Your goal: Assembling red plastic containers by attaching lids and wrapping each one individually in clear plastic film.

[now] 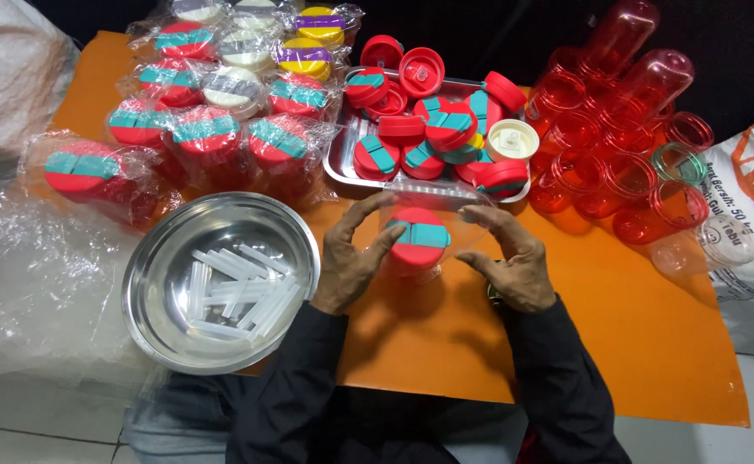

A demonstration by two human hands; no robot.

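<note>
Both hands, left [347, 262] & right [514, 266], grip pinching clear plastic bag [433, 202] round red-capped bottle [418, 241], mid orange table [446, 335], upright for sleeving. Steel bowl w/ straws [222, 279] just left, cap tray [343, 159] behind, within reach.

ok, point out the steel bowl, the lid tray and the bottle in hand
steel bowl [149, 283], head view, bare left wall
lid tray [339, 163], head view, left rim
bottle [419, 236], head view, red lid top
</note>
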